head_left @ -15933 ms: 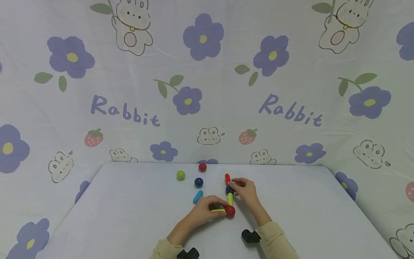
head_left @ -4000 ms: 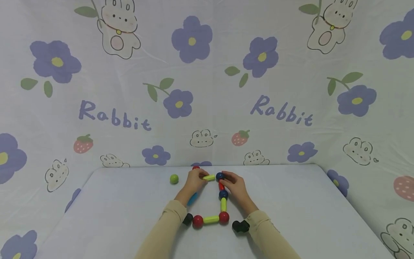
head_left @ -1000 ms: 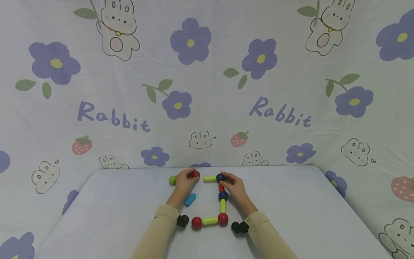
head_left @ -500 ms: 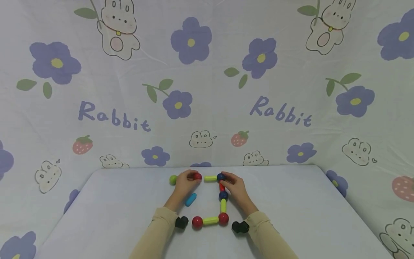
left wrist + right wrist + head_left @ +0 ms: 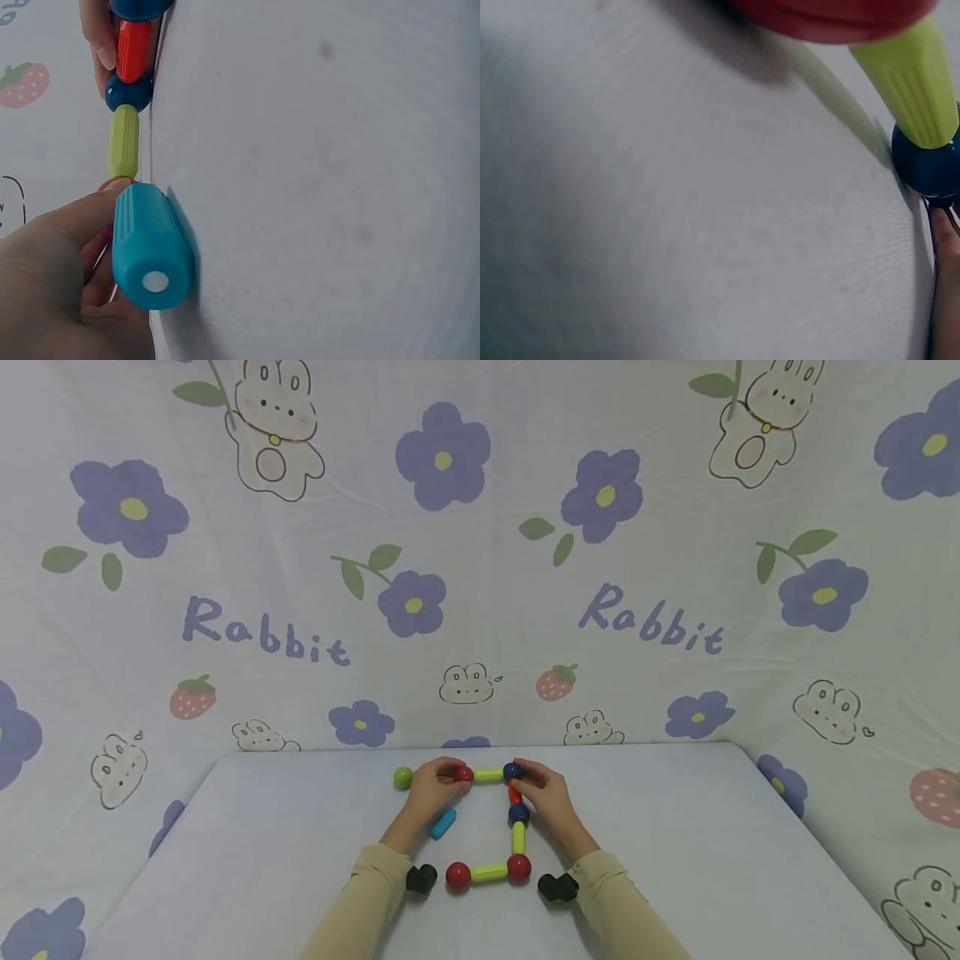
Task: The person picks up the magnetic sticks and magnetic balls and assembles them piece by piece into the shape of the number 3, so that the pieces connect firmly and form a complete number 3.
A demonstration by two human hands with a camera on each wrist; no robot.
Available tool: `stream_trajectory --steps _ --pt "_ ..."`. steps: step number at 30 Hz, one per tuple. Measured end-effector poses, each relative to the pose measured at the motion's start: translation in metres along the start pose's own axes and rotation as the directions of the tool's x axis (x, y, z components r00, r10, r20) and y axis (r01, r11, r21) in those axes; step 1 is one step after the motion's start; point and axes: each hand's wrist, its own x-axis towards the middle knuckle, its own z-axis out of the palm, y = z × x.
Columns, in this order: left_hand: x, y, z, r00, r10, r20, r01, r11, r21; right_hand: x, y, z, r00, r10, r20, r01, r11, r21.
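Observation:
My left hand [image 5: 431,789] pinches a red ball [image 5: 465,775], which meets the left end of a lime rod [image 5: 488,774]. At that rod's other end is a dark blue ball [image 5: 512,772], held between the fingers and thumb of my right hand [image 5: 547,792]. From there a red rod [image 5: 514,793] runs down to another dark blue ball [image 5: 518,814], a lime rod [image 5: 519,839] and a red ball [image 5: 519,867]. The chain turns left along a lime rod [image 5: 490,872] to a last red ball [image 5: 458,876]. In the left wrist view, fingers mostly hide the pinched red ball.
A loose light blue rod [image 5: 444,823] lies beside my left wrist, large in the left wrist view [image 5: 154,247]. A lime green ball [image 5: 402,777] sits left of my left hand. Black wrist cameras [image 5: 558,887] hang near the chain's bottom corners. Patterned cloth rises behind the white table [image 5: 300,827].
The chain has grown from its lower right part. My left hand has let go of the upper lime rod, picked up the red ball and brought it right to that rod. The right hand stays.

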Motion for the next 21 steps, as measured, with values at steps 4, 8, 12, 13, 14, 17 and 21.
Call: stream_trajectory --steps 4,8,12,13,14,17,21 --pt "0.000 0.001 -0.001 1.000 0.010 0.001 -0.010 1.000 0.000 0.000 0.000 0.000 1.000 -0.003 0.001 0.003 1.000 0.001" --pt "0.000 0.000 0.000 1.000 0.009 0.005 -0.009 1.000 0.004 0.000 0.001 -0.001 1.000 -0.003 0.003 0.003 1.000 0.009" --pt "0.002 -0.003 0.003 1.000 0.005 0.006 -0.005 1.000 0.004 0.000 0.001 -0.002 1.000 0.003 0.018 -0.003 1.000 0.023" --pt "0.002 -0.004 0.003 1.000 0.009 0.006 -0.009 1.000 0.001 -0.001 -0.001 -0.002 1.000 0.006 0.023 -0.006 1.000 0.027" --pt "0.002 -0.004 0.003 1.000 0.013 0.005 -0.013 1.000 -0.001 -0.002 -0.004 -0.003 1.000 0.006 0.030 -0.007 1.000 0.028" --pt "0.001 -0.003 0.003 1.000 0.014 0.004 -0.014 1.000 -0.017 -0.008 -0.016 -0.005 0.999 0.007 0.049 -0.008 0.999 0.032" --pt "0.001 -0.001 0.002 1.000 0.017 0.001 -0.017 0.999 -0.051 -0.017 -0.033 -0.007 0.998 0.005 0.068 -0.006 1.000 0.021"
